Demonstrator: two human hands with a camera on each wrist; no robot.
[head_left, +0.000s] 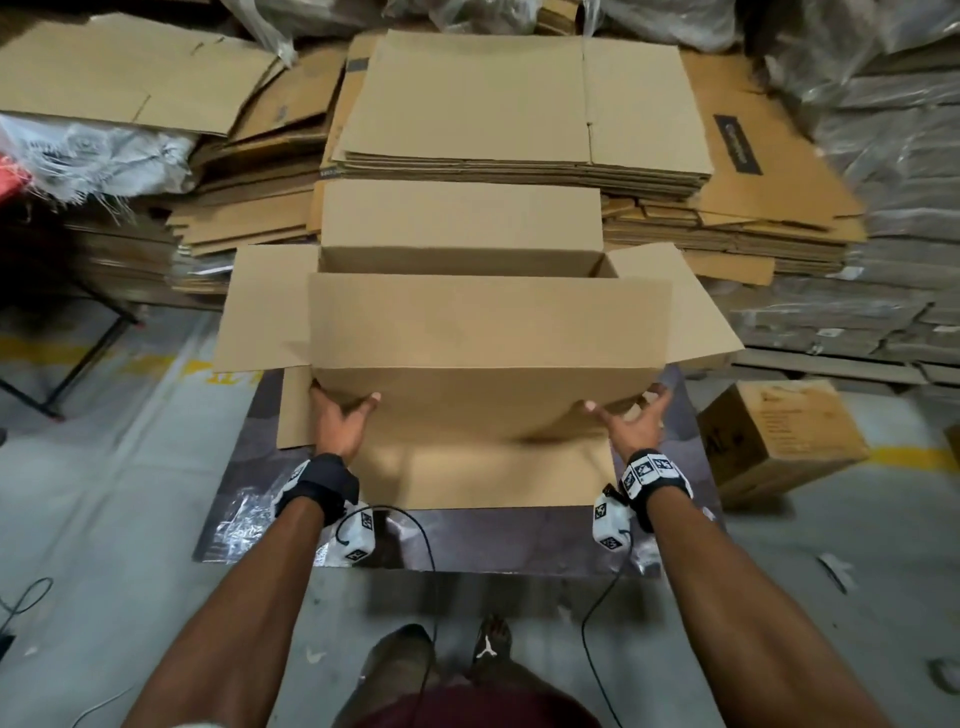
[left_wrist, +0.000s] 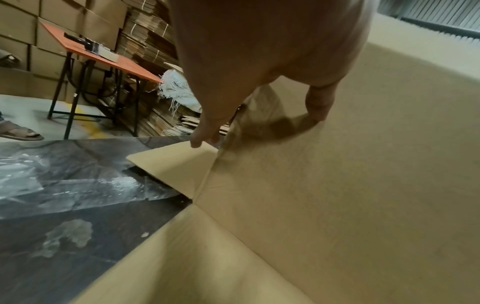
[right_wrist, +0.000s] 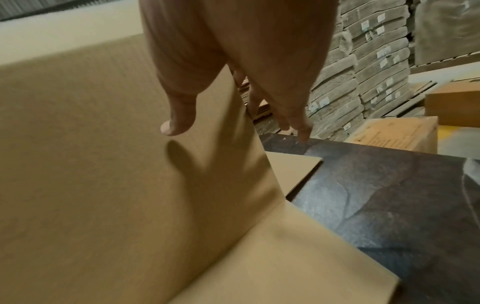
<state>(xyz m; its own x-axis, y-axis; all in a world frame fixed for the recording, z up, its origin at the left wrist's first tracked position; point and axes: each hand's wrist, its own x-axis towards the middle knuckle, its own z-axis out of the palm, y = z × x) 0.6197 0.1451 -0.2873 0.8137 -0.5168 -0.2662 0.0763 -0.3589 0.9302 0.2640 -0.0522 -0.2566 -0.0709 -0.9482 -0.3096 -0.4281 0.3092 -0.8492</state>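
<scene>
A large brown cardboard box (head_left: 488, 332) stands on a dark mat (head_left: 249, 467) with its top flaps spread outward and its near bottom flap lying flat toward me. My left hand (head_left: 343, 400) grips the box's lower left corner, thumb on the near wall and fingers round the side. The left wrist view shows that hand (left_wrist: 259, 123) straddling the corner fold of the box (left_wrist: 363, 164). My right hand (head_left: 626, 410) is at the lower right corner with fingers spread. Seen from the right wrist, the thumb of the right hand (right_wrist: 236, 129) hovers just off the box wall (right_wrist: 91, 144), with the fingers past the edge.
Stacks of flattened cartons (head_left: 493, 104) lie right behind the box. A sealed carton (head_left: 779, 441) sits on the floor to the right, before wrapped bundles (head_left: 883, 234). An orange table (left_wrist: 103, 55) and another person's sandalled foot (left_wrist: 18, 131) are to the left. Crumpled plastic (head_left: 244, 519) lies on the mat.
</scene>
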